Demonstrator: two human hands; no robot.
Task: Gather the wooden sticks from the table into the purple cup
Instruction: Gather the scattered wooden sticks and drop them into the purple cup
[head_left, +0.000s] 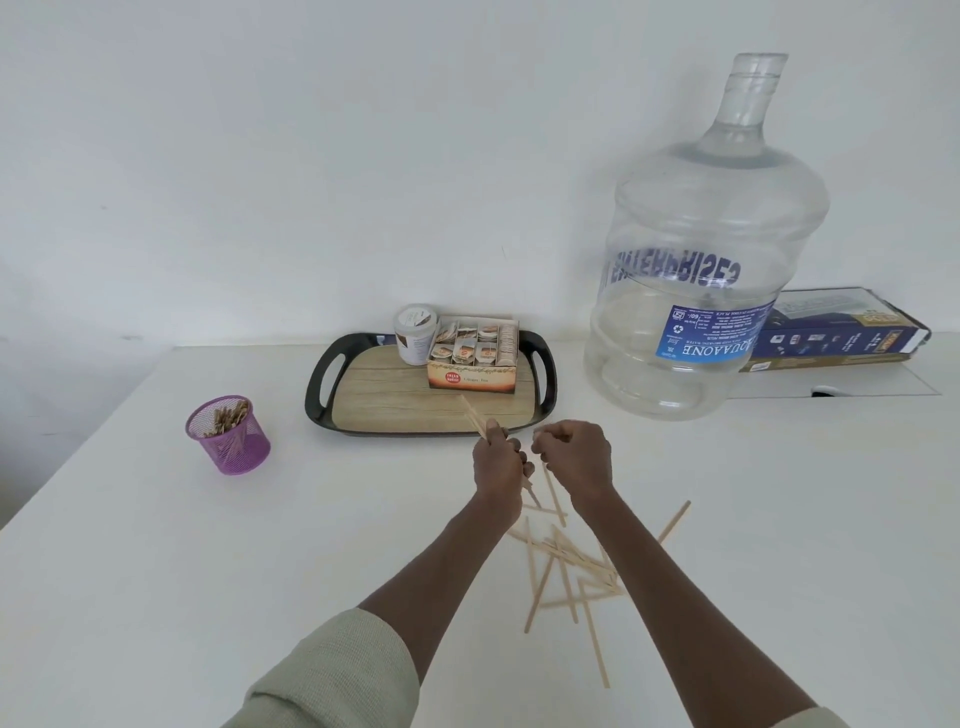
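- Left hand (500, 464): fingers curled round a few sticks (474, 415).
- Right hand (574, 453): fingers curled, apparently holding nothing.
- Loose sticks (563, 561) scattered on counter (208, 571); cup (228, 435) well left.

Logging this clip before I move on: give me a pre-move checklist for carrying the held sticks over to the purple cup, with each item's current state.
1. Left hand grips a few thin wooden sticks: ok.
2. Right hand holds a stick: cannot tell; its fingers are curled, but no stick shows clearly in them.
3. Purple mesh cup stands upright, mouth open, some sticks already inside: ok.
4. Path over the white table from the hands to the cup is free: ok.
5. All loose sticks gathered: not ok; a scattered pile of wooden sticks lies by the right forearm.
6. Held stick tips stay off the black-rimmed wooden tray: cannot tell.
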